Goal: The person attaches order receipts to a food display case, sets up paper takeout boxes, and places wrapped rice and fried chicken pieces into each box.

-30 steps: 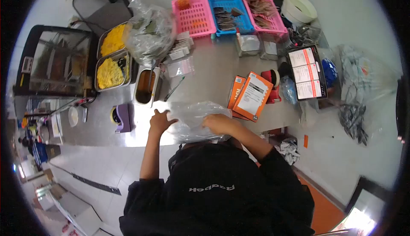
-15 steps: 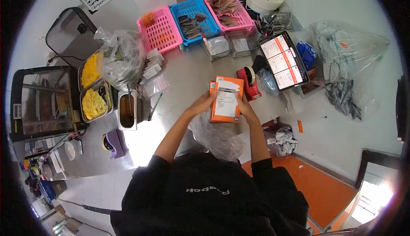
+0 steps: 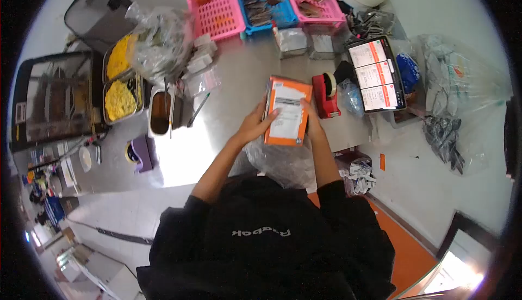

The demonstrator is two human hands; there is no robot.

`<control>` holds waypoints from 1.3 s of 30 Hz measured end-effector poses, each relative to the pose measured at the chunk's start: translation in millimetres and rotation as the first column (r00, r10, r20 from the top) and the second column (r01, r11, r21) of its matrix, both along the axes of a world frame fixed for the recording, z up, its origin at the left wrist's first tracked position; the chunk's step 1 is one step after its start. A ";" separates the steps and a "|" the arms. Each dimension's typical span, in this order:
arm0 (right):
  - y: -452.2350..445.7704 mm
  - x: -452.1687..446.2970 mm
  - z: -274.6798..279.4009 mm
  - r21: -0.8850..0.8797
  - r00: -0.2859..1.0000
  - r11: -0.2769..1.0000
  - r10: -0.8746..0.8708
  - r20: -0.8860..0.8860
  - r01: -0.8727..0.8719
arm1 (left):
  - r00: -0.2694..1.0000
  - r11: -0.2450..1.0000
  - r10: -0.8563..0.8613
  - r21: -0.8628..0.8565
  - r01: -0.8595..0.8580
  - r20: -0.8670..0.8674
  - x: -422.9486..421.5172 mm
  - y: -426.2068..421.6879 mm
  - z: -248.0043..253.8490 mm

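Observation:
Between my two hands is an orange box (image 3: 286, 135) with a white printed label on its top face. My left hand (image 3: 254, 126) is closed on its left side, the thumb lying over the label. On the right side my right hand (image 3: 312, 116) grips it, fingertips at the upper right edge. A crumpled clear plastic bag (image 3: 285, 164) lies below the box, against the front of my body. Just right of the box stands a red tape dispenser (image 3: 328, 101) with a roll of tape.
Pink (image 3: 217, 14) and blue baskets (image 3: 265, 6) line the back. A tablet (image 3: 378, 74) with order slips on its screen stands at right. At left are trays of yellow food (image 3: 119, 100), a metal container of brown sauce (image 3: 161, 112), a pen (image 3: 199, 108) and a purple tape dispenser (image 3: 142, 156).
My view has tilted, so the baskets sit higher in the picture. The orange box is turned slightly, and my left thumb has moved further over its label. Both hands still hold it.

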State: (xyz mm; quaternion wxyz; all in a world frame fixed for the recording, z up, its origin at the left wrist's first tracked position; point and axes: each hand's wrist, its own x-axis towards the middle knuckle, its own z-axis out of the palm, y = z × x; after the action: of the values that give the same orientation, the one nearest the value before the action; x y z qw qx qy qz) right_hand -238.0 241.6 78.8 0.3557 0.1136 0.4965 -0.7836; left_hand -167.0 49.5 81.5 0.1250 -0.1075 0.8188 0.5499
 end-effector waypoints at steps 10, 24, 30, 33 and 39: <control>11.9 -36.0 8.0 -0.469 0.992 0.883 0.076 0.103 -0.018 | 0.934 0.979 0.064 0.158 -0.127 0.352 41.5 -85.5 10.9; -4.6 58.7 -14.2 -0.124 0.867 0.882 0.471 0.165 -0.455 | 0.989 0.753 0.016 0.648 -0.109 0.147 -3.1 -36.4 19.2; 21.0 43.2 -40.0 -0.099 0.891 0.916 0.401 0.212 -0.388 | 0.898 0.721 -0.330 -0.536 0.439 0.292 24.8 -29.0 135.8; 10.7 49.0 -49.1 -0.204 0.950 0.968 0.197 0.244 -0.148 | 0.861 0.827 -0.502 -0.337 0.450 -0.081 37.1 24.6 145.5; -20.2 73.1 -62.9 -0.308 0.959 0.947 -0.001 0.285 0.092 | 0.691 0.856 0.437 0.030 -0.516 -0.576 94.1 -44.2 87.2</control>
State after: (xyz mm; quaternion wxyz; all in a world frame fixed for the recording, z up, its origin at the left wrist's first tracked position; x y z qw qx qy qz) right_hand -164.9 221.4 15.9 0.4175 0.1765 0.3052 -0.8375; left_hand -72.9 5.3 168.7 -0.2770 -0.1573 0.7967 0.5136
